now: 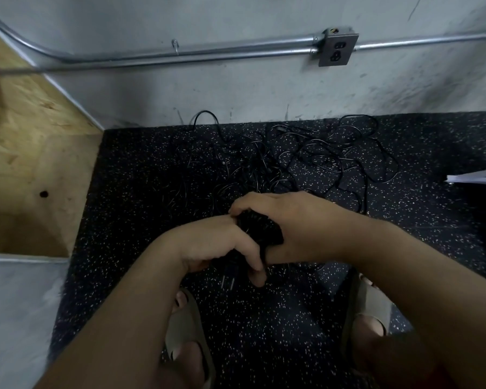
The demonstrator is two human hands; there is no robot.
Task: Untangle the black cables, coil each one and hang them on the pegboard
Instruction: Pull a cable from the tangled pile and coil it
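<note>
Speckled black floor point(138, 192) runs up to a grey wall point(236, 88), and I see the tangle of black cables point(292, 161) lying loose against it, just beyond the hands. Left hand point(216, 245) and right hand point(286, 220) meet over a bunched cable point(260, 228), each grip clamped on it, its plug point(227, 276) poking out below the left

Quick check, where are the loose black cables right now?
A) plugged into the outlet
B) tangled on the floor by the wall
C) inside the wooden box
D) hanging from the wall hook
B: the tangle lies on the speckled floor, beyond the left hand and right hand, which both hold a coiled bundle.
</note>
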